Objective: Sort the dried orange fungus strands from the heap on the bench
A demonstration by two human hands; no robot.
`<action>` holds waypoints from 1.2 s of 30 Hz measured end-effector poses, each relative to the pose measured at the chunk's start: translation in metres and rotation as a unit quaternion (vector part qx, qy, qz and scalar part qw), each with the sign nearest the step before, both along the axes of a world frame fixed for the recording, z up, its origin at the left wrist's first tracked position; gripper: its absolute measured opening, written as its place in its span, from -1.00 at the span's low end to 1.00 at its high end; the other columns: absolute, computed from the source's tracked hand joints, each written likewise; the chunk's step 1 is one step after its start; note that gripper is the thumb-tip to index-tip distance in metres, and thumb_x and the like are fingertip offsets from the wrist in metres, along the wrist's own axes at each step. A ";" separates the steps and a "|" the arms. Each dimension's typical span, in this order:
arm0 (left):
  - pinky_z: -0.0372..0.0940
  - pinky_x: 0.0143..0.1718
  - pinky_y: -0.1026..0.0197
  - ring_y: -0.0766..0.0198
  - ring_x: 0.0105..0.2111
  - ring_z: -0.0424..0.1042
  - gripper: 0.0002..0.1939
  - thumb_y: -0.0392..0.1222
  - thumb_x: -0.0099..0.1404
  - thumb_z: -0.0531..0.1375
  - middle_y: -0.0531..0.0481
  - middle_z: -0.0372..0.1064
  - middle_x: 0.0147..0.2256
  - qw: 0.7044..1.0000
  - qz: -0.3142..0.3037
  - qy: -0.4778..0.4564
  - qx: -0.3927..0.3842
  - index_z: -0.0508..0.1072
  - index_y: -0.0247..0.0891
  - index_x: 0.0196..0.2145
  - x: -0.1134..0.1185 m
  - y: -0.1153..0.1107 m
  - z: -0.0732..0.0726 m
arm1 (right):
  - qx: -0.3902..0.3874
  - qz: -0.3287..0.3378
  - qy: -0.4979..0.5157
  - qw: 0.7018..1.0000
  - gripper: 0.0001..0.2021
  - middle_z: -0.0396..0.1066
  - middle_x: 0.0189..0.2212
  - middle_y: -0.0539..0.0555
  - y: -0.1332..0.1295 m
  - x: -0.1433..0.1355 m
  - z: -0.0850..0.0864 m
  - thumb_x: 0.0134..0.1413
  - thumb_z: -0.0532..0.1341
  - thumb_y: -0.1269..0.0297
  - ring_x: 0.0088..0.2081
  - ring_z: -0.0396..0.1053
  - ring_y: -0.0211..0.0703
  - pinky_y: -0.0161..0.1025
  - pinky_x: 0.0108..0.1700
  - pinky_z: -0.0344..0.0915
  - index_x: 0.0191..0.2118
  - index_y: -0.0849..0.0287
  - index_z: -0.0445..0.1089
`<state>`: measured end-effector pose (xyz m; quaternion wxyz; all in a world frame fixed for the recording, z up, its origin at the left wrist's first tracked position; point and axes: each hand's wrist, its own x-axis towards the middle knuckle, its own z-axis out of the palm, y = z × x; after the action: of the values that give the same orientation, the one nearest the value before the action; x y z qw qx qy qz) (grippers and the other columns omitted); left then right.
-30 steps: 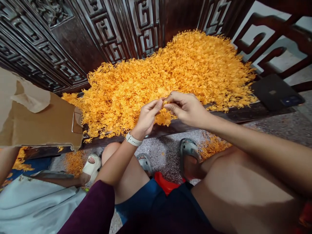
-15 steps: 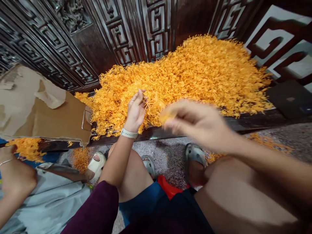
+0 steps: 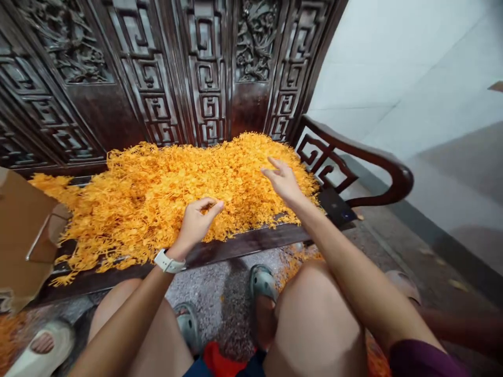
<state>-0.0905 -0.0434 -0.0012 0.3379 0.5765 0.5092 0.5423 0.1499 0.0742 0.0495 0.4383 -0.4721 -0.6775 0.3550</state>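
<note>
A wide heap of small orange plastic-looking flower pieces (image 3: 157, 183) covers the seat of a dark carved wooden bench (image 3: 251, 239). My left hand (image 3: 199, 220), with a pale watch on its wrist, is over the heap's front edge, thumb and fingertips pinched together; whatever lies between them is too small to make out. Farther right and back, my right hand (image 3: 282, 180) reaches over the right part of the heap with its fingers apart, holding nothing that shows.
A torn cardboard box (image 3: 23, 235) stands at the left. The bench's curved armrest (image 3: 377, 162) and a dark flat object (image 3: 336, 207) are at the right. Orange pieces (image 3: 293, 262) lie on the floor near my sandalled feet.
The view has swung right, showing the armrest and white wall. My right hand has moved out over the heap and its fingers have opened; the orange piece in it is gone.
</note>
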 end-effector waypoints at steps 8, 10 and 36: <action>-0.06 -0.50 0.22 0.35 -0.56 0.04 -0.54 0.07 0.29 0.34 0.12 0.07 -0.61 1.000 0.010 0.004 0.002 0.38 -0.24 -0.61 0.007 0.006 -0.001 | -0.005 0.242 -0.094 0.966 -0.60 0.47 -0.33 0.03 -0.061 -0.039 0.008 0.26 0.33 0.00 -0.36 0.35 -0.20 -0.18 -0.28 0.28 0.09 0.13 0.45; -0.02 -0.49 0.23 0.33 -0.55 0.06 -0.56 0.10 0.29 0.34 0.12 0.08 -0.61 1.000 -0.003 0.005 0.004 0.43 -0.24 -0.58 0.005 0.004 -0.001 | 0.014 0.246 -0.119 0.962 -0.66 0.48 -0.31 0.05 -0.060 -0.044 0.004 0.25 0.35 0.02 -0.32 0.36 -0.19 -0.17 -0.24 0.28 0.00 0.14 0.48; 0.12 -0.27 0.09 0.14 -0.36 0.26 -0.79 -0.25 0.42 0.15 -0.04 0.36 -0.44 0.958 0.025 0.263 0.113 0.43 -0.20 -0.41 -0.038 -0.001 -0.002 | -0.201 0.175 0.098 0.959 -0.55 0.39 -0.29 0.02 -0.081 -0.069 0.010 0.21 0.37 0.04 -0.41 0.30 -0.26 -0.25 -0.37 0.34 0.13 0.08 0.36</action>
<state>-0.1289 -0.0445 -0.0027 0.1116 0.7203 0.5297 0.4338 0.0809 -0.0067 0.0594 0.3292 -0.3875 -0.6179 0.5998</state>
